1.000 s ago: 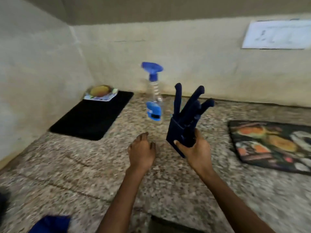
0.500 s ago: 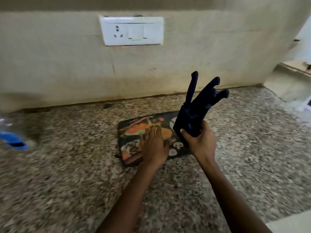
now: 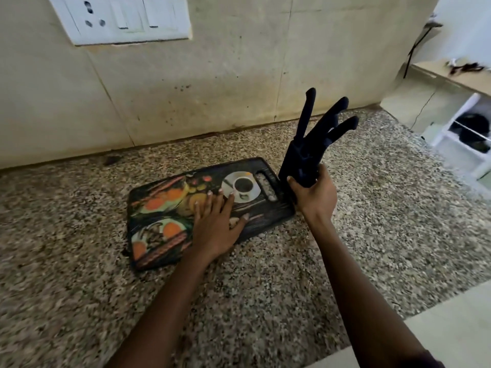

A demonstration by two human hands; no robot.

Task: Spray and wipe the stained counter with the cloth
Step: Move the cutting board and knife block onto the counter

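Observation:
My right hand [image 3: 313, 192] grips a dark blue knife block [image 3: 303, 160] with several knife handles sticking up; it is held tilted just above the speckled granite counter [image 3: 265, 288], right of the board. My left hand [image 3: 215, 224] lies flat, fingers spread, on a printed cutting board [image 3: 159, 205] showing fruit and a coffee cup. Neither the spray bottle nor the cloth is in view.
A beige tiled wall runs behind the counter, with a white socket and switch plate [image 3: 119, 17] at upper left. The counter ends at the right, where a white shelf unit [image 3: 467, 139] stands lower down. A pale front edge [image 3: 438, 322] shows at lower right.
My view has swung right, so the spray bottle and black mat have left the frame. My right hand carried the knife block rightward past the board. My left hand has settled flat on the cutting board.

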